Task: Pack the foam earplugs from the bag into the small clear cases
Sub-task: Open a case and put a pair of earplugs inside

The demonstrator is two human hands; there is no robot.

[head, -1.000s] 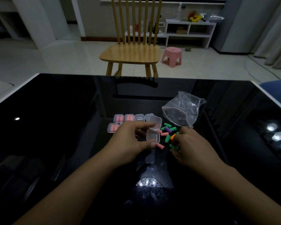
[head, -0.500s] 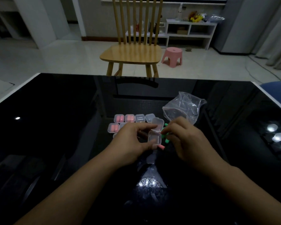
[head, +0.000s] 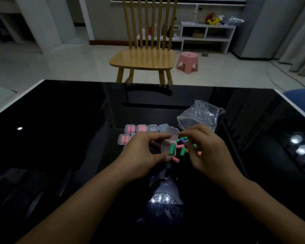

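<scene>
Here my left hand (head: pixel 144 154) pinches an open clear case (head: pixel 168 147) between thumb and forefinger, its lid tipped up behind; a green earplug (head: pixel 172 149) sits in its right side. My right hand (head: pixel 206 152) hovers just beside it, fingers loosely curled; whether they grip anything I cannot tell. That hand covers part of the loose earplugs (head: pixel 182 147) on the black table (head: pixel 60 129): green, pink, one purple, a sliver of orange. My left hand hides some of the closed cases (head: pixel 136 129); three show pink plugs. The crumpled bag (head: pixel 200 117) lies behind, its contents unclear.
</scene>
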